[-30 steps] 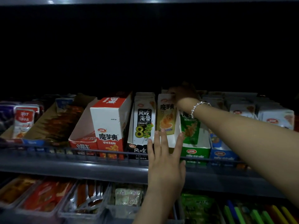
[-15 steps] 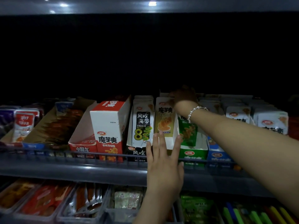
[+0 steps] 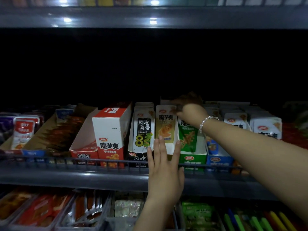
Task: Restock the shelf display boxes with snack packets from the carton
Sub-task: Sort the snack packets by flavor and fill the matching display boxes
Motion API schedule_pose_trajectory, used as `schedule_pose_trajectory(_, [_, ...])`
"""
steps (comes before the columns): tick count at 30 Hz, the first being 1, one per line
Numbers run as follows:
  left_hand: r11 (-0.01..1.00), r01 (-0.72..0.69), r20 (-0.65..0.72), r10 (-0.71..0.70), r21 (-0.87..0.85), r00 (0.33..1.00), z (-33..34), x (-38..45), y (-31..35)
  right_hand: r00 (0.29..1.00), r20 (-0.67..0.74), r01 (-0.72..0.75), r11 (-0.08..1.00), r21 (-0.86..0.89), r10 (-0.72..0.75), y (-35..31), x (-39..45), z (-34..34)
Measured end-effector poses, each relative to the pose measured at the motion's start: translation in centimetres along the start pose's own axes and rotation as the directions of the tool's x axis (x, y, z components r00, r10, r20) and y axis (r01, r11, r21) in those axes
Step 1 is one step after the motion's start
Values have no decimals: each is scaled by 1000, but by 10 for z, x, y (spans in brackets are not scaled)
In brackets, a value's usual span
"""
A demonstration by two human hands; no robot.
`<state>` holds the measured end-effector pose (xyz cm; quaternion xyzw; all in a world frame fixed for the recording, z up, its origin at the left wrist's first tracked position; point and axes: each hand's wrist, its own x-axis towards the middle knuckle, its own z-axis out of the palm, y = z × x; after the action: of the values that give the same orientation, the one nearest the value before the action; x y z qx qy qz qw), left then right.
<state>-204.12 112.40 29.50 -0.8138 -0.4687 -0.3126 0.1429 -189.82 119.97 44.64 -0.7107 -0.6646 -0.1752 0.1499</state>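
The left hand (image 3: 164,165) pressed flat, fingers straight, against the box (image 3: 172,148) front; the right hand (image 3: 188,108) pinched the yellow packets' (image 3: 165,125) tops, upright just behind.

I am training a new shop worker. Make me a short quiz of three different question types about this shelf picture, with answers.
1. True or false: the left hand lies flat against the front of the white display box.
2. Which packet does the right hand touch at the top? A) yellow packet B) black seaweed packet C) green packet
3. Fill in: the right wrist wears a beaded ____.

Key: 1 true; 2 A; 3 bracelet.
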Motion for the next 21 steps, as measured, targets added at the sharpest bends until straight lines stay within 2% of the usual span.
schedule_pose_trajectory(3, [1000,3,-10,-3,-25,1000,-3,-2,0,996,-78,-12,968,252,33,4,-24,-4])
schedule_pose_trajectory(4, [1000,4,-8,-4,-23,1000,-5,-2,0,995,-96,-13,963,269,40,5,-31,-5])
schedule_pose_trajectory(8, [999,41,40,-39,-36,998,-9,0,-1,998,-48,31,998,53,-29,5,-47,-6])
schedule_pose_trajectory(10, [998,56,36,-55,-34,998,-8,2,-1,1000,13,6,997,75,-7,-3,-38,-2])
schedule_pose_trajectory(12, [999,47,34,-46,-17,998,-6,2,-1,994,75,-84,989,118,75,-11,-18,4])
schedule_pose_trajectory(16, [999,51,35,-51,2,998,-5,2,-2,980,146,-135,991,9,132,-20,21,13])
schedule_pose_trajectory(21, [999,47,36,-48,28,998,-3,2,1,974,170,-172,975,141,147,-18,37,14])
